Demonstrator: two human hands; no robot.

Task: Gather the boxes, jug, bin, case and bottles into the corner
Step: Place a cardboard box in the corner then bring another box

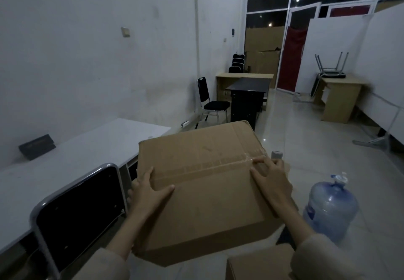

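Cardboard box (203, 183) held up between both hands.

The left grip (150, 192) and right grip (271, 183) press flat on its taped top edges; the jug (330, 207) stands on the floor just right of the right grip, and a white bench (76, 153) is left.

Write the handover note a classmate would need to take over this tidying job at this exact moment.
Left hand: gripping the left edge of the large taped cardboard box, thumb on top.
Right hand: clamped on the box's right edge at the tape seam.
The box is carried in both hands, above the floor.
Water jug: standing on the floor, right of the box.
Second cardboard box: low, near the right sleeve.
A small cylindrical container shows behind the carried box; what it is cannot be told.
Bin and case: not in view.
Left: set this box down in the corner, then fetch the rest.
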